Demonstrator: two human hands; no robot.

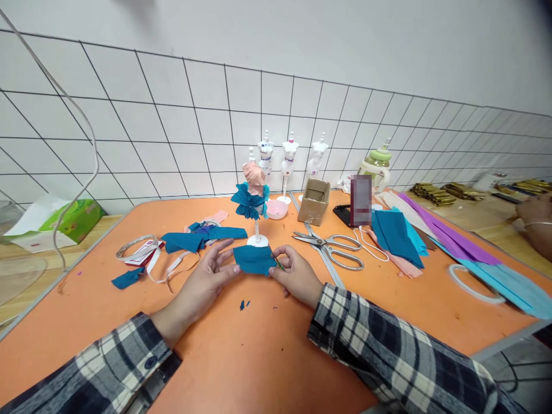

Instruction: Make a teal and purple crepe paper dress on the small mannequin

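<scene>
A small rectangular piece of teal crepe paper (253, 260) is stretched between my two hands, just above the table. My left hand (213, 269) holds its left edge, the thumb in front and the fingers partly behind. At the right edge, my right hand (297, 275) pinches the paper, and a thin dark object sticks up by its fingertips, too small to name. Right behind the paper stands a small white mannequin (257, 241) dressed in a peach top (254, 177) and a ruffled teal skirt (250, 201). Tiny teal scraps (242, 305) lie nearer me.
Metal scissors (332, 247) lie to the right, near a cardboard box (314, 201) and a phone (361, 200). Coloured paper sheets (399, 238) cover the right side. Teal pieces (183, 241) and ribbon lie left. White mannequins (290, 155) line the back. Another person's hand (535, 210) shows far right.
</scene>
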